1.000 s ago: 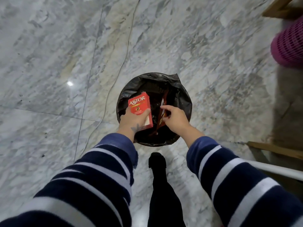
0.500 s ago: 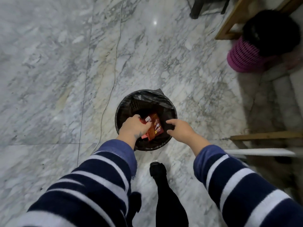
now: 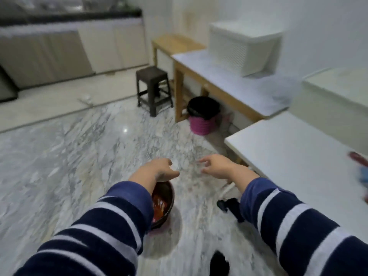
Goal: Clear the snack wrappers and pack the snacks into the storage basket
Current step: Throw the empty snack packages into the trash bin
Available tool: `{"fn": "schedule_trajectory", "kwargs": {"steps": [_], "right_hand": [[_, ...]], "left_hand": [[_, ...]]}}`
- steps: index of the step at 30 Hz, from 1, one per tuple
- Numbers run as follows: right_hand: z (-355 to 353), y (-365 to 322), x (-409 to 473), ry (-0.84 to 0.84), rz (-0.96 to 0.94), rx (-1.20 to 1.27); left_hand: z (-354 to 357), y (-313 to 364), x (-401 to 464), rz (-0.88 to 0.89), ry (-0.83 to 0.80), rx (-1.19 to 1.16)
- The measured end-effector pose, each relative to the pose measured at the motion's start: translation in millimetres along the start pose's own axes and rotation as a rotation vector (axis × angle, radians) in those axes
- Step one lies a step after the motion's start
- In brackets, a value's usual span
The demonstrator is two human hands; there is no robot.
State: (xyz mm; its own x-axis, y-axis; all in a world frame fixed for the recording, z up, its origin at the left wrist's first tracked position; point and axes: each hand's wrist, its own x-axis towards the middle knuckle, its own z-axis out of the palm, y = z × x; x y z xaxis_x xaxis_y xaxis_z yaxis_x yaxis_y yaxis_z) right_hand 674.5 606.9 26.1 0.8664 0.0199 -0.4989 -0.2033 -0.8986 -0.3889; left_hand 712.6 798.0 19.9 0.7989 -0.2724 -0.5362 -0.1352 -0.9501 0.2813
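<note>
My left hand and my right hand hover side by side above the marble floor, both holding nothing, fingers loosely curled. Below my left forearm stands the bin with a black liner, partly hidden by my sleeve; red snack wrappers lie inside it. A white ribbed storage basket sits on the wooden table with a pale top at the back right. On the white table at the right edge lie blurred red and blue snack items.
A second pink bin with a black liner stands under the wooden table. A dark stool is beside it. Cabinets line the far wall. My dark-socked feet show at the bottom.
Both hands let go of the red box and wrapper into the bin and lifted out. The view swung up from the bin to the room and tables.
</note>
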Motion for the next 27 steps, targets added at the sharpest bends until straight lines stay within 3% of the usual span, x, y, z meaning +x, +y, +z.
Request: {"fn": "schedule_trajectory", "kwargs": {"steps": [5, 10, 21, 27], "right_hand": [[-52, 69, -126, 0.181, 0.136, 0.026], [-71, 152, -240, 0.319, 0.297, 0.092], [-40, 363, -530, 0.456, 0.694, 0.105], [-33, 440, -652, 0.581, 0.873, 0.282]], "left_hand": [[-24, 124, -58, 0.26, 0.054, 0.176], [2, 246, -104, 0.464, 0.07, 0.2], [182, 531, -244, 0.908, -0.032, 0.365], [231, 653, -311, 1.088, -0.086, 0.366]]}}
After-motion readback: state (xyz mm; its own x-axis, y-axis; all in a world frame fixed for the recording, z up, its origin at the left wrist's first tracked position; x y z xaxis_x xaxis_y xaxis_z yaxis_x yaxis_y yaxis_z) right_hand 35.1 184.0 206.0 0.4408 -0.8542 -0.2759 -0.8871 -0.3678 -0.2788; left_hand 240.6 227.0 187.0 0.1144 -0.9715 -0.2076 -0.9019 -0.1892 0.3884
